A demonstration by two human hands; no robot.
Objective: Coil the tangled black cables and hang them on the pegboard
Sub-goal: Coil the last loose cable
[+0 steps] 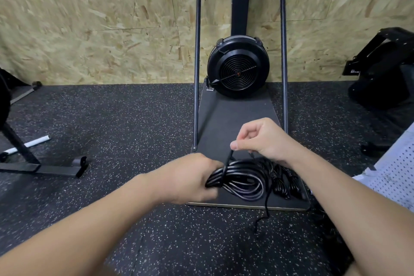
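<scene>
Speckled rubber floor [116, 123] runs back to a chipboard wall [89, 18], and at twelve o'clock stands a fan machine [238, 67] on a dark base board [233, 119]. My left hand [190, 178] grips one side of the black cable coil [242, 180], fingers curled round the bunched loops, at about six o'clock on that board. My right hand [262, 139] pinches a single strand between thumb and forefinger, just above the coil. A second, smaller bundle [285, 182] lies at the coil's three o'clock, touching it, and a loose tail [266, 208] trails off onto the floor. I judge the cable light, limp and springy, so loops may slip; holding where they bunch looks safest. White pegboard [396, 170] shows at three o'clock.
</scene>
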